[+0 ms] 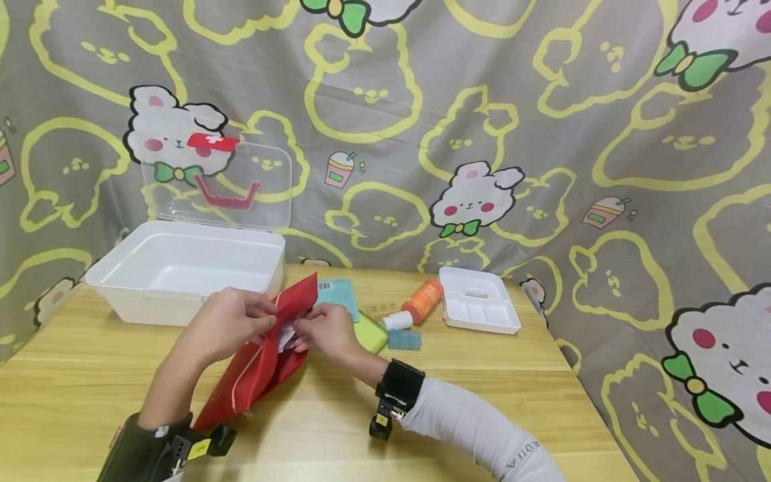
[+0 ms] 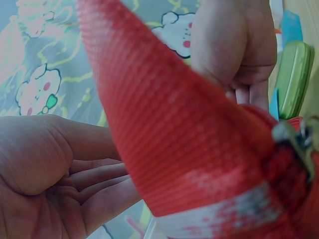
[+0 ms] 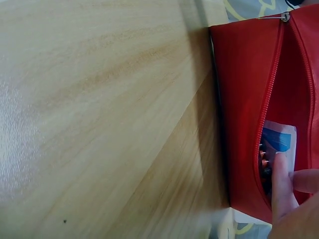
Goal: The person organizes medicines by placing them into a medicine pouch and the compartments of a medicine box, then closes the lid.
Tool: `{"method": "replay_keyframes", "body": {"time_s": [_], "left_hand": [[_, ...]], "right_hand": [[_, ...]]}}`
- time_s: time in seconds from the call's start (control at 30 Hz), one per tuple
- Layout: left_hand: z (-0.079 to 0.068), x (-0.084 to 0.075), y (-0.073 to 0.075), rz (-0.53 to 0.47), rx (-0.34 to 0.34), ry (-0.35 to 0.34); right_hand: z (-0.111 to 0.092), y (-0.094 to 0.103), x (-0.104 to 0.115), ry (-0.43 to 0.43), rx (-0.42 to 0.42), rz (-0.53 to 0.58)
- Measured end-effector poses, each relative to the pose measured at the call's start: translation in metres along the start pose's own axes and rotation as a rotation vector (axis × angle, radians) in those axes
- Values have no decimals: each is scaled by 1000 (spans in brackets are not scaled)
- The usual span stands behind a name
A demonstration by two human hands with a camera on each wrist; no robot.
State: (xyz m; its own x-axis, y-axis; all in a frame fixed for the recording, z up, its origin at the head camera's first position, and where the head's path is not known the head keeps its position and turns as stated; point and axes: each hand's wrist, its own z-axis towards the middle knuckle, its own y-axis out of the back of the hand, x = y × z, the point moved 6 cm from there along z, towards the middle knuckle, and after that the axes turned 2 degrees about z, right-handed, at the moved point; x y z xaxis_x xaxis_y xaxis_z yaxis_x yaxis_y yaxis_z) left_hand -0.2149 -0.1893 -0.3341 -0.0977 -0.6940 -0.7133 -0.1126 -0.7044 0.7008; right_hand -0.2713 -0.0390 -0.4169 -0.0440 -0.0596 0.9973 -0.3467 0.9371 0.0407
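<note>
Our left hand (image 1: pixel 223 326) pinches the pouch (image 3: pixel 244 114), fingers nearly together, while our right hand (image 1: pixel 332 333), similarly narrowed, pinches a packet (image 3: pixel 278 139) inside it.

Your wood-grain table (image 1: pixel 494 368) before a grey patterned cloth (image 1: pixel 385 161).
Ahead of you, the cloth rises past the top of the head view, creased in places, and turns forward along your left and right. Across it you see animal figures (image 1: pixel 367 73) outlined in yellow, white rabbits (image 1: pixel 472 197) with pink cheeks and green bows, and little pink drink cups (image 1: pixel 339 170). Your right wrist view catches a whitish glare (image 3: pixel 15 144) on the pale table.
</note>
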Motion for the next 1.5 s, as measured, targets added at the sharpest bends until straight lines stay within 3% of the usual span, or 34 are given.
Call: {"method": "replay_keyframes", "body": {"time_s": [0.37, 0.6, 0.77, 1.03, 1.5], "left_hand": [[0, 1, -1, -3, 0, 6], [-1, 0, -1, -10, 1, 7], [0, 1, -1, -7, 6, 15], [1, 0, -1, -13, 10, 11], [0, 1, -1, -12, 10, 18]], "right_hand": [[3, 13, 7, -20, 48, -58], [11, 31, 15, -4, 12, -146], [24, 48, 17, 64, -40, -306], [45, 69, 12, 150, -179, -662], [72, 78, -1, -22, -226, -900]]}}
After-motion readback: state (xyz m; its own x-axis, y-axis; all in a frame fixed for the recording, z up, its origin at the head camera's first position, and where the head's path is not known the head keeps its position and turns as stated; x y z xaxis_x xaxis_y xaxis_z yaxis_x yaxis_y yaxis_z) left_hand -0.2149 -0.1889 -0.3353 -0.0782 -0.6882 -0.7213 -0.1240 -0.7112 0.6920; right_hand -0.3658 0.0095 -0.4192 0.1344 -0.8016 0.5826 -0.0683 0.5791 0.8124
